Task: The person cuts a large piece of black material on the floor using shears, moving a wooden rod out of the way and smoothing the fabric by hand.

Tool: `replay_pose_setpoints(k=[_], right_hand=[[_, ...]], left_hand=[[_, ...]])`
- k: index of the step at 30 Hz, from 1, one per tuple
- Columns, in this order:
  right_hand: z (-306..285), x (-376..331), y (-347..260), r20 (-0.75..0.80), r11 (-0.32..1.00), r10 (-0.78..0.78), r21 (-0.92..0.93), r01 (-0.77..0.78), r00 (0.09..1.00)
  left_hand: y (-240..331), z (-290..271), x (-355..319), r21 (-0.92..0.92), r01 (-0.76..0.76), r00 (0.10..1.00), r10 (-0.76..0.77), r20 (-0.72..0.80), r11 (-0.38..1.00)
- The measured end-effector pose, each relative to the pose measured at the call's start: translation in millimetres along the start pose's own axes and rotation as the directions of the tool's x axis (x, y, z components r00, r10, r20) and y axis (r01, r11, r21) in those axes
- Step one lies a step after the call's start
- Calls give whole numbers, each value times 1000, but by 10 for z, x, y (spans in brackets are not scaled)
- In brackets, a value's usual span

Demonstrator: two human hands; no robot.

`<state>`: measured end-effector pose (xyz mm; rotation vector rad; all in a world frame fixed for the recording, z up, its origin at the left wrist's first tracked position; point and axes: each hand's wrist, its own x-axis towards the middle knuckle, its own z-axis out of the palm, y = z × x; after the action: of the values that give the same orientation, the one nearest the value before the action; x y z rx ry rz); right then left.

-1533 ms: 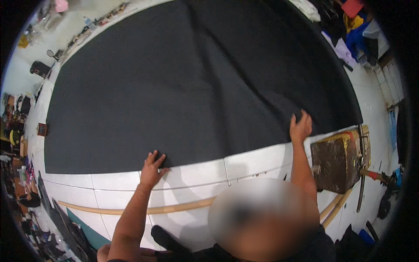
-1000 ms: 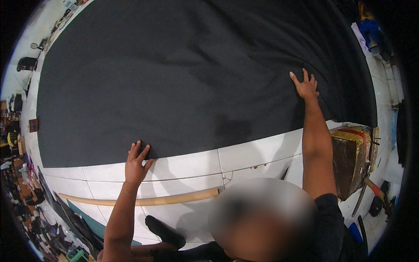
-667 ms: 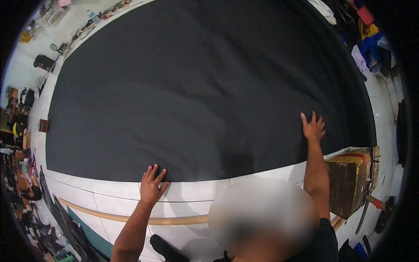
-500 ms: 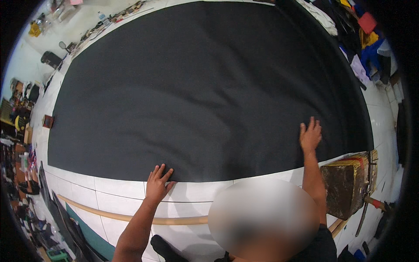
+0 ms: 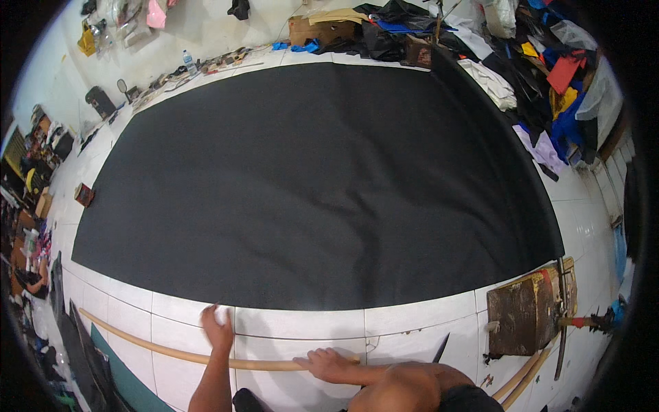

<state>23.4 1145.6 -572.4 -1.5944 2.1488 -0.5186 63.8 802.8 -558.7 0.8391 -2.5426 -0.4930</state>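
A large black fabric sheet [image 5: 322, 178] lies spread flat on the white tiled floor [image 5: 302, 323]. Both my hands are off it, on the tiles just in front of its near edge. My left hand [image 5: 218, 328] is blurred, with its fingers bunched and something pale at the fingertips; what it holds is unclear. My right hand [image 5: 322, 362] lies over the right end of a long thin wooden stick [image 5: 171, 351], its fingers curled on it. The stick runs leftward along the tiles, parallel to the fabric's edge.
A worn brown wooden block [image 5: 525, 316] sits at the fabric's near right corner, with a red-handled tool [image 5: 583, 321] beside it. Piled clothes and scraps [image 5: 549, 75] crowd the far right, a cardboard box [image 5: 309, 27] stands at the far side, and a green sheet [image 5: 130, 384] lies lower left.
Both hands have come off the black fabric and drawn back to the tiles. The right hand has swung in from the fabric's right part to the wooden stick.
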Motion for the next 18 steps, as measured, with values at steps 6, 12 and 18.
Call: replay_pose_setpoints(k=[6, 12, 18], right_hand=[[-272, 26, 18, 308, 960, 160, 173, -220, 938], [-794, -32, 195, 355, 935, 211, 200, -294, 911], [-1144, 215, 522, 177, 865, 500, -44, -500, 848]], left_hand=[[-1290, -252, -760, -1, 960, 260, -898, -356, 278], [-866, -57, -268, -762, 601, 520, -841, 146, 240], [-324, 148, 514, -260, 301, 953, -301, 41, 917]])
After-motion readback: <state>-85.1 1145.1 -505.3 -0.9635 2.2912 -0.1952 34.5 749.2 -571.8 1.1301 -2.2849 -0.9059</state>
